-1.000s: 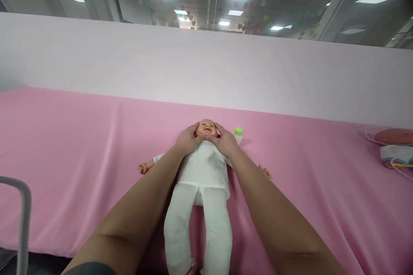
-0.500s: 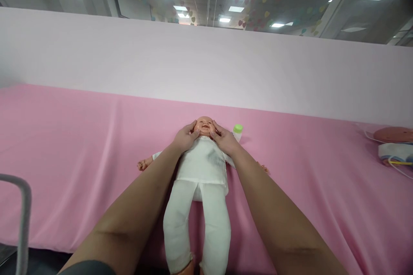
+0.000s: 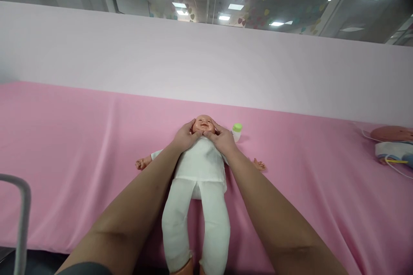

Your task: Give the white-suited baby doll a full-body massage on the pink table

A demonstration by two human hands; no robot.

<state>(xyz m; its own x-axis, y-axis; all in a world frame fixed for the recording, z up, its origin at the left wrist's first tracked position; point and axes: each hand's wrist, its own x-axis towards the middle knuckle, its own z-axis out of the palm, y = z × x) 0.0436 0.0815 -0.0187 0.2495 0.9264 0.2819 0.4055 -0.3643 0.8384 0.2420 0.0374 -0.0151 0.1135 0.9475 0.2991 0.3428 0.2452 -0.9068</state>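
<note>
A baby doll (image 3: 199,159) in a white top and white trousers lies on its back, head away from me and arms spread. From the left side my left hand (image 3: 186,136) cups the doll's head, fingers along the cheek and thumb at the chin. On the opposite cheek my right hand (image 3: 225,138) does the same, its thumb also at the chin, close to the other thumb. Parts of the doll's arms are hidden behind my forearms. Just right of my right hand stands a small bottle (image 3: 237,132) with a light green cap.
Pink cloth (image 3: 80,137) covers the table, with a white wall panel (image 3: 206,64) behind it. At the right edge lie a skin-coloured item (image 3: 391,133) and a white-and-blue item (image 3: 392,149) with a pale cord. A grey curved bar (image 3: 24,210) rises at the lower left.
Both thumbs have slid from the doll's cheeks down and inward to its chin. The hands still hold the head, and the view has shifted slightly.
</note>
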